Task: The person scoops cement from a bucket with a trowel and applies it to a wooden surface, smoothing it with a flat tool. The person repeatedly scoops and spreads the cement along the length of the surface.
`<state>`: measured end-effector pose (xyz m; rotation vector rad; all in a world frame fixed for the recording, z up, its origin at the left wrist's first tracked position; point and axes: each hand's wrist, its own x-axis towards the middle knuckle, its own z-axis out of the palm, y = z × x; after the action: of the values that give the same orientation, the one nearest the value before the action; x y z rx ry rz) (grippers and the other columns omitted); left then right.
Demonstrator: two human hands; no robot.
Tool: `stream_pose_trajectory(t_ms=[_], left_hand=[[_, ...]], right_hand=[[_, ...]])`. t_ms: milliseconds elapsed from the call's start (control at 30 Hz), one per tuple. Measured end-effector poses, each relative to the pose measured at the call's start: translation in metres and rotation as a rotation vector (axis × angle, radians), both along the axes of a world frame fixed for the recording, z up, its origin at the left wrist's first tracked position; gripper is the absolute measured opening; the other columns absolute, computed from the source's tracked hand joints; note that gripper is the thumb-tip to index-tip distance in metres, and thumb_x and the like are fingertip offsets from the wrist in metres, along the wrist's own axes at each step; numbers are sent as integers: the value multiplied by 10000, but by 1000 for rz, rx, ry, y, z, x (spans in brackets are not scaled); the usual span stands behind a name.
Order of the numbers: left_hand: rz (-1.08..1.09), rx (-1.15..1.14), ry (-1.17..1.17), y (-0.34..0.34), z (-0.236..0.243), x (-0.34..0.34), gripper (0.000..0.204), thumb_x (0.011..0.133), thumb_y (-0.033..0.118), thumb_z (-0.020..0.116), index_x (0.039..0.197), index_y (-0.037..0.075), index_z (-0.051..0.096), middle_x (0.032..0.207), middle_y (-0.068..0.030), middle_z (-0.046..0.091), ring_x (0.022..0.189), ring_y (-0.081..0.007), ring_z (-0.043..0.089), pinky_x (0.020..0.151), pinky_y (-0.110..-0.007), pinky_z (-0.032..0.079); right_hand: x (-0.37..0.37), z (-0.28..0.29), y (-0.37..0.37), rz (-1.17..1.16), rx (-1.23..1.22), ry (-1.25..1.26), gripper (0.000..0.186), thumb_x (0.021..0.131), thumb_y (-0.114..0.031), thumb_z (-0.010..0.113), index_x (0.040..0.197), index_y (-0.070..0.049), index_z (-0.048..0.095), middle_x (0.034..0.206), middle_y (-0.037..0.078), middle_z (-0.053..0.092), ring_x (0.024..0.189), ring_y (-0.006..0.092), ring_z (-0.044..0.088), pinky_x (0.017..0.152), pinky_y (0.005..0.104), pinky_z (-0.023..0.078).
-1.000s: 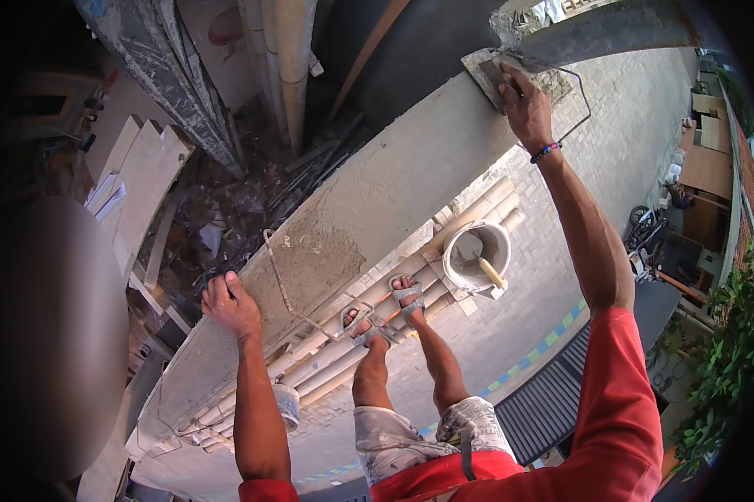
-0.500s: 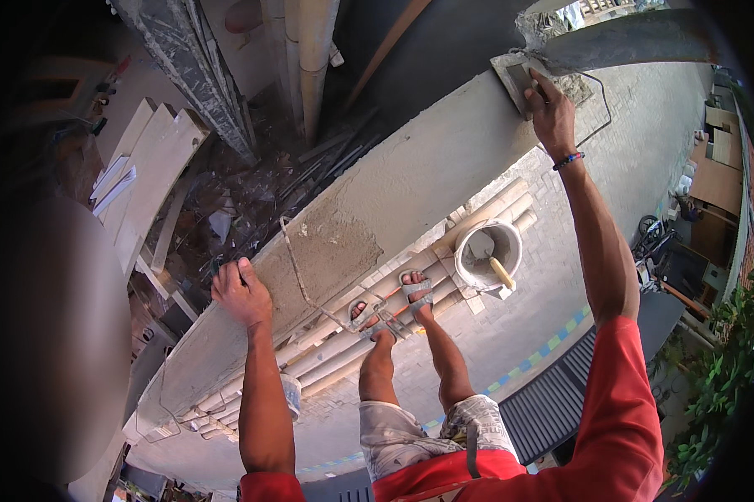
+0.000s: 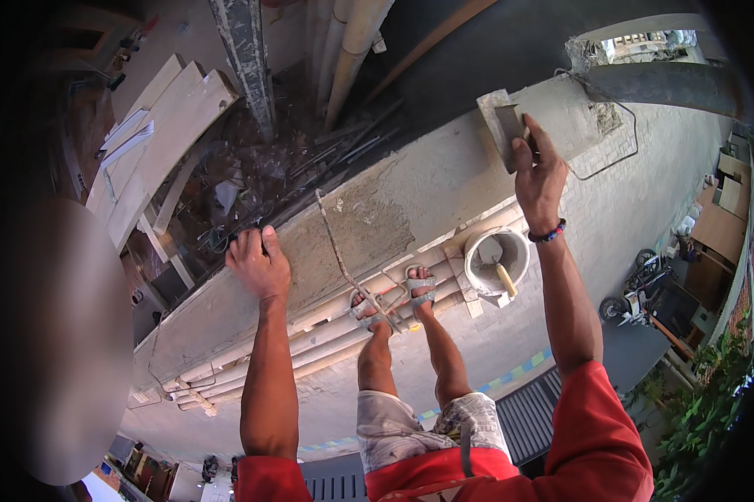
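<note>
My right hand (image 3: pixel 541 186) grips a plastering float (image 3: pixel 489 117), its flat plate against the smooth grey top of a long wall (image 3: pixel 456 163). Well to the left, my left hand (image 3: pixel 261 263) curls its fingers over the wall's far edge; those fingertips are partly hidden. Between the hands lies a rough, darker patch of mortar (image 3: pixel 377 205). A bent metal rod (image 3: pixel 333 243) hooks across the wall beside that patch. Below the float stands a pale bucket (image 3: pixel 470 266) with grey mortar inside, and a yellow-handled tool (image 3: pixel 505 279) leans in it.
My sandalled feet stand on bamboo poles (image 3: pixel 323 345) along the wall's near side, above a paved floor (image 3: pixel 561 301). Beyond the wall are boards (image 3: pixel 172 125), debris and upright poles (image 3: pixel 356 50). A dark curved beam (image 3: pixel 670 84) lies at the far right; a motorcycle (image 3: pixel 641 293) is parked below.
My right hand has drawn the float left and nearer along the wall top, away from the dark beam. My left hand keeps its place on the edge. The whole view has shifted slightly.
</note>
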<state>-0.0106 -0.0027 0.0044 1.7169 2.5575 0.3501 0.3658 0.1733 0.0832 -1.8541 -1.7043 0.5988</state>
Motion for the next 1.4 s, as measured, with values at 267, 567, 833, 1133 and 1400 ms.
stream_pose_trajectory(t_ms=[267, 567, 833, 1133, 1400], left_hand=[[2, 15, -59, 7, 0, 8, 353, 1008, 328, 484, 941, 15, 635, 981, -112, 626, 974, -317, 556, 924, -482, 373], [17, 57, -80, 4, 0, 7, 400, 999, 396, 491, 908, 39, 647, 960, -90, 630, 940, -306, 543, 945, -497, 360], [-11, 63, -49, 9, 4, 9, 335, 990, 325, 524, 871, 31, 634, 914, -90, 616, 907, -302, 548, 916, -466, 378], [19, 89, -94, 5, 5, 7, 332, 964, 347, 556, 812, 67, 650, 874, -79, 612, 895, -294, 535, 919, -479, 366], [25, 27, -97, 5, 8, 8, 392, 994, 370, 515, 862, 29, 655, 913, -88, 622, 921, -292, 536, 938, -468, 358]], right_hand=[[-49, -17, -68, 527, -17, 76, 396, 884, -32, 634, 1279, -57, 619, 986, 182, 671, 942, 355, 627, 829, 440, 522], [88, 23, 175, 419, -134, -531, 275, 914, -123, 567, 1120, 4, 698, 939, 156, 725, 843, 188, 677, 786, 293, 516], [70, -19, 246, 1166, -199, -1110, 154, 845, -62, 582, 898, -71, 726, 918, 121, 707, 806, 253, 695, 754, 326, 568], [-73, -9, 140, 1041, -382, -398, 185, 848, -75, 570, 928, -61, 736, 964, 80, 714, 879, 246, 680, 804, 326, 553], [-174, 19, 99, 877, -932, -231, 285, 861, -155, 557, 1046, -78, 759, 1028, 83, 703, 875, 203, 653, 761, 317, 537]])
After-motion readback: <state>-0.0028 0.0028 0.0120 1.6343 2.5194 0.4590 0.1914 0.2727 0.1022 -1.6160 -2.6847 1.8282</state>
